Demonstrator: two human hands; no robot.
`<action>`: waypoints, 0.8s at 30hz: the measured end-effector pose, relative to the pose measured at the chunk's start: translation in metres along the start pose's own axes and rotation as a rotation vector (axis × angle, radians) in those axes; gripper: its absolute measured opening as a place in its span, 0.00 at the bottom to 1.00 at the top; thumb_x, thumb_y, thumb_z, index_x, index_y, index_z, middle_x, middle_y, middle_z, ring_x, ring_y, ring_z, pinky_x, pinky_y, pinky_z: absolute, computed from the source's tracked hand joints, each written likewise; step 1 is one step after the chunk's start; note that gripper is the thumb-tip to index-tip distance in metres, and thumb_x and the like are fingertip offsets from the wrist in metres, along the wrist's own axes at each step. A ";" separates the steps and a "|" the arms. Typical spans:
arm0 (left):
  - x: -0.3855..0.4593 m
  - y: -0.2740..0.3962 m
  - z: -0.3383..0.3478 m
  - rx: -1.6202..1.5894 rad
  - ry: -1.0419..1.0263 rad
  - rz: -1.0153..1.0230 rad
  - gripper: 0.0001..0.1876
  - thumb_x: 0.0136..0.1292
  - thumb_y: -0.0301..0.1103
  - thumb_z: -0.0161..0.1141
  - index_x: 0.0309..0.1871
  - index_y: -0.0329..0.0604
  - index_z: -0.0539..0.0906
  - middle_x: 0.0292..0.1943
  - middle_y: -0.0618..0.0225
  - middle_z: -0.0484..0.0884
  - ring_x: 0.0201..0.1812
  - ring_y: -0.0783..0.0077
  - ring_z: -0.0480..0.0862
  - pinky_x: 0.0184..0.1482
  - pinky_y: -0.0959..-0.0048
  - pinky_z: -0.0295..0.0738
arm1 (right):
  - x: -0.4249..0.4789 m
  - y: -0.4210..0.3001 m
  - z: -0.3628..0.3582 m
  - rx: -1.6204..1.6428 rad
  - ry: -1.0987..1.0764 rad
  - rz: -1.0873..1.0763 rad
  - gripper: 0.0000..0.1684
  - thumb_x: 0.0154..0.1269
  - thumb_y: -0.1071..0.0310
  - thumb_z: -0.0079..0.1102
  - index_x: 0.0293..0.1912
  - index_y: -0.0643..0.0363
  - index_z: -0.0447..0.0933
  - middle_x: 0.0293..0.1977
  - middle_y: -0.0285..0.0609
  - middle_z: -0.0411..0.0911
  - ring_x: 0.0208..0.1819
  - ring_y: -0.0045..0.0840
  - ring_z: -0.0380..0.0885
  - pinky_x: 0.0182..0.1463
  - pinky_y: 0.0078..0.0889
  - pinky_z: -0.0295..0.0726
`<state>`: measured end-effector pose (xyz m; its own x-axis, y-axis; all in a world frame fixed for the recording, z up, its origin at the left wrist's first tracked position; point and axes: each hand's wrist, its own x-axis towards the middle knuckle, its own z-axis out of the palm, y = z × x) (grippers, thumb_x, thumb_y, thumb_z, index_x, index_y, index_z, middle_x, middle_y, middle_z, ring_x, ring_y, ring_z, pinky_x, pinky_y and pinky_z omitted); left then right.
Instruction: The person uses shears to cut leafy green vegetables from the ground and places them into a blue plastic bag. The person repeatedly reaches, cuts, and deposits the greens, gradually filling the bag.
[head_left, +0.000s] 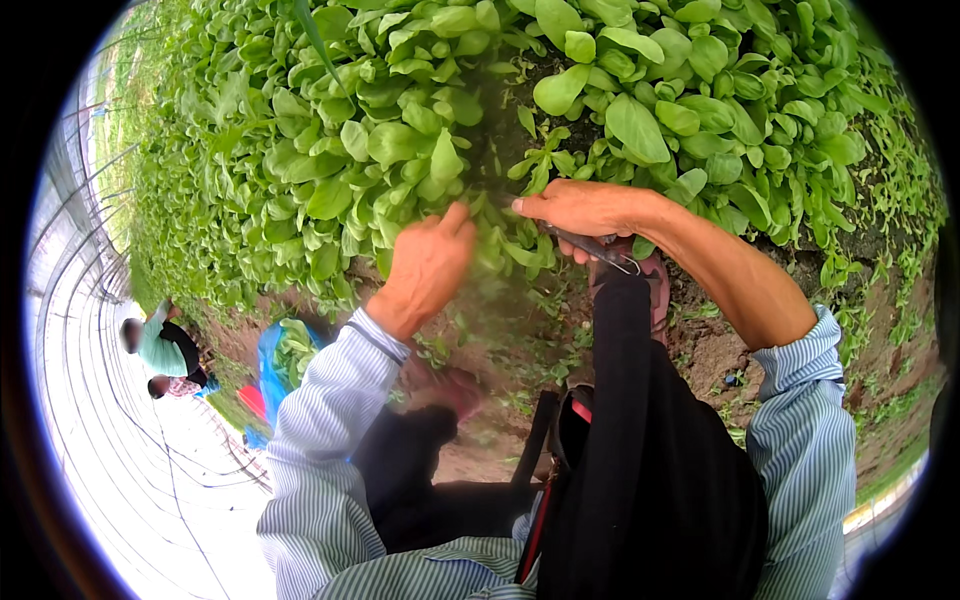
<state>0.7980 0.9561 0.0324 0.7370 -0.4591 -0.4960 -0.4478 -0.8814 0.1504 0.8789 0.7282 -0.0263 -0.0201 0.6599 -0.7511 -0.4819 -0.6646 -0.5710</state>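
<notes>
My left hand (431, 262) has its fingers curled at the edge of a dense bed of leafy greens (397, 142). Whether a stem sits between those fingertips cannot be told. In my right hand (585, 210) is a dark-handled hand tool (589, 244) with a thin wire loop at its rear end. Its front end, pointing towards my left hand, is blurred and partly hidden by my fingers. Between the two hands grow small, blurred green plants (499, 240), rooted in the soil.
Bare brown soil (480, 330) with scattered weeds lies under my hands. A blue plastic bag (270, 360) holding picked greens stands to the left, near a red object (253, 401). Two people (169, 349) crouch farther off by the bed. My dark-clad knee (626, 322) rises below my right hand.
</notes>
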 end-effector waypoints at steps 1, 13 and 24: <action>-0.001 0.000 0.000 -0.010 0.002 -0.005 0.15 0.50 0.19 0.58 0.44 0.35 0.81 0.52 0.63 0.79 0.40 0.59 0.84 0.40 0.64 0.81 | 0.000 0.000 0.001 0.002 0.007 -0.007 0.37 0.77 0.39 0.38 0.46 0.70 0.74 0.22 0.40 0.76 0.20 0.22 0.79 0.21 0.29 0.78; -0.009 -0.003 0.009 -0.067 0.126 -0.012 0.19 0.49 0.18 0.57 0.47 0.33 0.81 0.53 0.63 0.79 0.42 0.58 0.84 0.43 0.63 0.81 | 0.001 0.003 0.004 -0.046 0.051 -0.056 0.36 0.79 0.42 0.36 0.47 0.71 0.73 0.23 0.43 0.77 0.21 0.24 0.79 0.23 0.30 0.79; -0.011 -0.006 0.010 -0.085 0.116 -0.036 0.22 0.46 0.17 0.58 0.49 0.33 0.81 0.55 0.63 0.78 0.44 0.57 0.84 0.44 0.63 0.82 | -0.001 -0.001 0.002 -0.114 0.037 -0.084 0.33 0.80 0.43 0.36 0.45 0.68 0.73 0.22 0.40 0.75 0.20 0.23 0.79 0.25 0.30 0.79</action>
<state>0.7875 0.9680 0.0290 0.8077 -0.4327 -0.4005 -0.3795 -0.9014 0.2084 0.8776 0.7288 -0.0243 0.0494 0.7029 -0.7096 -0.3781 -0.6444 -0.6647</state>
